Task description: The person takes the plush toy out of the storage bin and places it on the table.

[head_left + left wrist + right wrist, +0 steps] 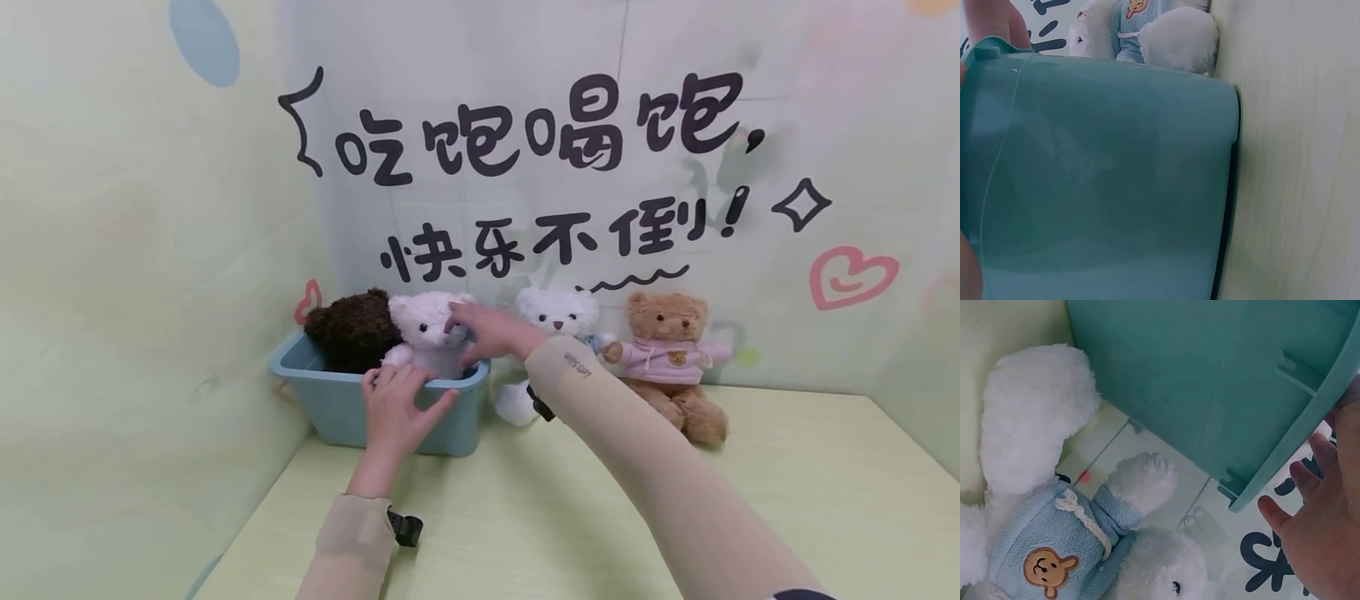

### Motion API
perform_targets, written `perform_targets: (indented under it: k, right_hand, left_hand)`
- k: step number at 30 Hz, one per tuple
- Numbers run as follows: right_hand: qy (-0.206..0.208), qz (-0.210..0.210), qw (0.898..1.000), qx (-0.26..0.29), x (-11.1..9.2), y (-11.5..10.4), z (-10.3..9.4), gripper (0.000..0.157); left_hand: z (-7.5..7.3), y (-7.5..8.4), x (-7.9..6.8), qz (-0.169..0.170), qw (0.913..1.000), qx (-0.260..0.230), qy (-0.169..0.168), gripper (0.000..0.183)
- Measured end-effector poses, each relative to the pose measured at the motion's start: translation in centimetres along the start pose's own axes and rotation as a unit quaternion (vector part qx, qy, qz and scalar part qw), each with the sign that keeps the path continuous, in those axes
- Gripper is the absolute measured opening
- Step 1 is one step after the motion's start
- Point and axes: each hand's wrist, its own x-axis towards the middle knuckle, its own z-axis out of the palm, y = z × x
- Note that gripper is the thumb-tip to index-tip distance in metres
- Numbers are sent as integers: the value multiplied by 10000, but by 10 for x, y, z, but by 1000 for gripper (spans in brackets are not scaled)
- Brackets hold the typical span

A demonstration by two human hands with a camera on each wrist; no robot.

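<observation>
A light blue plastic bin [337,408] stands at the back left of the table. Inside it, a white teddy bear [417,321] sits upright, facing me, beside a dark brown plush toy [351,333]. My left hand [400,410] rests at the bin's front rim, fingertips in front of the bear's body and thumb spread to the right. From the right, my right hand [489,330] reaches over the bin's right end, its fingers beside the bear's head and body. In the right wrist view, spread fingers [1277,515] show close to the bin's rim.
Right of the bin sits another white teddy bear in a blue top [1007,419], partly behind my right arm. Next to it is a brown teddy bear in a pink hoodie [671,362]. Walls with printed lettering stand behind and to the left of the pale table [525,517].
</observation>
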Motion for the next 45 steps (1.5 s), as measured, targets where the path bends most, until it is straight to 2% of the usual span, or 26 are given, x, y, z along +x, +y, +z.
perform_targets:
  k: [3,5,12,18,20,26,38,45]
  right_hand:
    - [97,72,9998,185,2,0,-1,77]
    - [109,92,9997,186,2,-1,-2,79]
    - [-172,-38,9991,-388,0,-2,-3,52]
    - [-200,-45,9986,-484,-1,-3,1,37]
    - [-174,3,9989,-446,-1,-3,2,38]
    - [16,139,9999,1,0,-2,6,55]
    - [-175,176,9996,-108,1,-3,4,49]
    - [-365,189,9991,-135,0,-6,4,53]
  left_hand:
    - [1,0,0,33,10000,-15,38,58]
    - [2,0,0,43,10000,-7,57,57]
    - [4,-1,0,44,10000,29,37,57]
    - [5,-1,-2,49,10000,42,10,58]
    - [5,-1,-2,69,10000,19,45,58]
    - [5,0,-2,34,10000,33,-10,58]
    - [5,-3,1,41,10000,30,41,57]
    - [4,-2,0,-5,10000,7,-21,58]
